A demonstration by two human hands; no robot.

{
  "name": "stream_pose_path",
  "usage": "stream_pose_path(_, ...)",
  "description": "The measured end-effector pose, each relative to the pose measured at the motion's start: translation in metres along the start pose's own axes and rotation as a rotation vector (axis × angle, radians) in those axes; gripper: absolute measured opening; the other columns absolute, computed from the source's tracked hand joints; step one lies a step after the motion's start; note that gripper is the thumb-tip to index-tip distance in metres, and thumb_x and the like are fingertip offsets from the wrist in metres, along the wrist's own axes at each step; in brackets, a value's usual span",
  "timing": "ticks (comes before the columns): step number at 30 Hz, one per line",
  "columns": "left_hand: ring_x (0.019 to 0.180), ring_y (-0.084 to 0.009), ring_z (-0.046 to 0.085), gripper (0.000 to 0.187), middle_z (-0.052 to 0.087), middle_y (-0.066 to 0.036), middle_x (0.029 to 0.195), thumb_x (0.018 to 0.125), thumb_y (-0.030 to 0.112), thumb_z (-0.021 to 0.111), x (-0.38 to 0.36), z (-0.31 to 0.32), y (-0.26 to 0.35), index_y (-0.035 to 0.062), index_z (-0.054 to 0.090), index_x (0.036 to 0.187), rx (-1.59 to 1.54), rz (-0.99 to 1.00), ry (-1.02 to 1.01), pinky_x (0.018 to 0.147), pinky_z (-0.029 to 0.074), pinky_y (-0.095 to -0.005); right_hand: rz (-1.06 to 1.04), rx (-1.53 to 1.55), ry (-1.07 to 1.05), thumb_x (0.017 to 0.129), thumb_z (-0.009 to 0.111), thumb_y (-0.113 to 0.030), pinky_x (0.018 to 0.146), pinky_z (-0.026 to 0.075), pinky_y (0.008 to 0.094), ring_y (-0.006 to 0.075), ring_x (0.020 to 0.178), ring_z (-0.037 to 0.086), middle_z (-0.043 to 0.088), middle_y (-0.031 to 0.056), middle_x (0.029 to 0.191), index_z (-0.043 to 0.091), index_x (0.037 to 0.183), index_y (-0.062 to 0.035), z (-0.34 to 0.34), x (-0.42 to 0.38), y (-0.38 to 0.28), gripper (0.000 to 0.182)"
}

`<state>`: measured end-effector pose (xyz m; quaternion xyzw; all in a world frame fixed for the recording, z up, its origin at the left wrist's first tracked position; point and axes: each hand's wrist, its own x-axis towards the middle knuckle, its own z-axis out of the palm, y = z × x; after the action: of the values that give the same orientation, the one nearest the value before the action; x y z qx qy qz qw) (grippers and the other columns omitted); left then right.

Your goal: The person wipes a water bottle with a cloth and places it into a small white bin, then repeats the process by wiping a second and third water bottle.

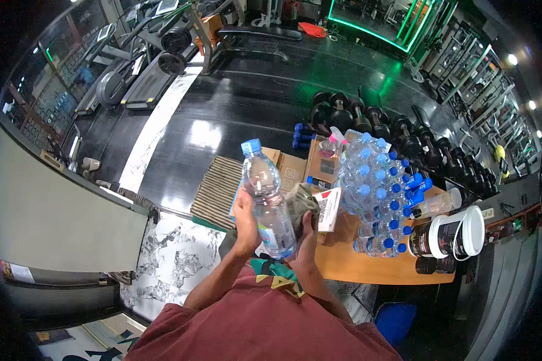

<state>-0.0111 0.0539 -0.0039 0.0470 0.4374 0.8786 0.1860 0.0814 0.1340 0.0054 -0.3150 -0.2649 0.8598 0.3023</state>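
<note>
A large clear water bottle (270,207) with a blue cap stands nearly upright in front of my chest, tilted a little to the left at its top. My left hand (246,222) is wrapped round its left side. In my right hand (307,243) is a bunched olive-grey cloth (303,207), close against the right side of the bottle. Part of the right fingers is hidden by the cloth and bottle. Just beyond the cloth is a white card with a printed code (329,209).
Several blue-capped water bottles (373,180) crowd the wooden table (343,265) on my right, beside white-lidded tubs (461,233). A pink-topped spray bottle (330,144) is by the cardboard boxes (292,170). Dumbbells (376,117) line a rack behind; treadmills (144,81) stand far left.
</note>
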Motion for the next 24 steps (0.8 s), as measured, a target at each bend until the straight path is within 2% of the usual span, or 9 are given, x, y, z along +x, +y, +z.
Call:
stream_pose_path(3, 0.098, -0.0131, 0.053, 0.039, 0.055, -0.008, 0.110, 0.097, 0.027, 0.038, -0.007, 0.006, -0.002, -0.0034, 0.044, 0.121, 0.190, 0.064, -0.038, 0.087, 0.041, -0.0266, -0.005, 0.145, -0.171, 0.091, 0.051, -0.033, 0.086, 0.046, 0.0360, 0.0194, 0.103, 0.052, 0.050, 0.0088, 0.117, 0.040, 0.127, -0.0101, 0.000, 0.016, -0.002, 0.044)
stream_pose_path(4, 0.113, -0.0173, 0.045, 0.045, 0.046, -0.012, 0.125, 0.095, 0.022, 0.040, -0.009, -0.005, -0.016, -0.0052, 0.033, 0.131, 0.273, 0.157, -0.112, 0.096, 0.034, -0.0289, 0.028, 0.149, -0.074, 0.092, 0.050, -0.033, 0.086, 0.046, 0.0346, 0.0200, 0.102, 0.053, 0.050, 0.0091, 0.117, 0.041, 0.125, -0.0072, 0.000, 0.021, -0.002, 0.043)
stream_pose_path(9, 0.131, -0.0226, 0.023, 0.065, 0.021, -0.016, 0.143, 0.090, 0.013, 0.042, -0.022, -0.011, -0.026, -0.0053, 0.005, 0.140, 0.372, 0.263, -0.241, 0.107, 0.016, -0.0324, -0.109, 0.054, -0.089, 0.092, 0.049, -0.030, 0.088, 0.043, 0.0330, 0.0207, 0.104, 0.050, 0.048, 0.0119, 0.119, 0.040, 0.125, 0.0013, -0.002, 0.024, -0.001, 0.046)
stream_pose_path(13, 0.128, -0.0225, 0.027, 0.062, 0.026, -0.015, 0.141, 0.094, 0.025, 0.039, -0.020, -0.013, -0.014, -0.0051, 0.011, 0.140, 0.296, 0.147, -0.200, 0.106, 0.019, -0.0326, -0.370, -0.324, 0.074, 0.090, 0.054, -0.027, 0.092, 0.040, 0.0331, 0.0215, 0.109, 0.048, 0.045, 0.0130, 0.126, 0.034, 0.131, 0.0006, -0.017, 0.030, 0.010, 0.053)
stream_pose_path(15, 0.108, -0.0236, 0.051, 0.078, 0.047, -0.012, 0.121, 0.087, 0.060, 0.037, -0.022, -0.012, -0.009, 0.0022, 0.021, 0.136, 0.119, 0.022, -0.233, 0.093, 0.041, -0.0373, -0.623, -0.308, -0.127, 0.089, 0.056, -0.022, 0.092, 0.040, 0.0347, 0.0242, 0.111, 0.048, 0.046, 0.0129, 0.126, 0.037, 0.129, 0.0006, -0.017, 0.025, 0.011, 0.050)
stream_pose_path(16, 0.108, -0.0236, 0.051, 0.078, 0.047, -0.012, 0.121, 0.087, 0.060, 0.037, -0.021, -0.012, -0.010, 0.0022, 0.021, 0.136, 0.119, 0.021, -0.231, 0.093, 0.041, -0.0373, -0.672, -0.464, -0.179, 0.088, 0.056, -0.017, 0.093, 0.040, 0.0354, 0.0244, 0.112, 0.048, 0.048, 0.0142, 0.125, 0.043, 0.122, 0.0039, -0.001, 0.007, -0.010, 0.042)
stream_pose_path(17, 0.106, -0.0234, 0.052, 0.075, 0.047, -0.012, 0.121, 0.088, 0.060, 0.031, -0.020, -0.010, -0.013, 0.0028, 0.023, 0.136, 0.081, -0.015, -0.193, 0.090, 0.044, -0.0368, -0.759, -0.603, -0.447, 0.085, 0.057, -0.009, 0.093, 0.042, 0.0349, 0.0267, 0.111, 0.051, 0.051, 0.0159, 0.121, 0.053, 0.115, -0.0019, -0.005, 0.018, -0.019, 0.031)
stream_pose_path(19, 0.100, -0.0228, 0.056, 0.072, 0.049, -0.013, 0.120, 0.090, 0.060, 0.017, -0.017, -0.004, -0.018, 0.0039, 0.028, 0.134, 0.004, -0.094, -0.120, 0.085, 0.049, -0.0360, -1.067, -1.142, -0.650, 0.079, 0.059, -0.002, 0.090, 0.046, 0.0366, 0.0297, 0.110, 0.052, 0.054, 0.0138, 0.116, 0.058, 0.111, -0.0112, 0.033, 0.000, -0.043, 0.033)
stream_pose_path(24, 0.090, -0.0243, 0.060, 0.072, 0.059, -0.012, 0.100, 0.087, 0.067, 0.020, -0.009, -0.011, 0.018, 0.0067, 0.051, 0.112, -0.227, -0.417, -0.206, 0.076, 0.052, -0.0365, -1.132, -1.333, -0.836, 0.073, 0.062, -0.001, 0.084, 0.050, 0.0380, 0.0302, 0.111, 0.052, 0.056, 0.0081, 0.112, 0.061, 0.106, -0.0178, 0.013, -0.023, -0.039, 0.037)
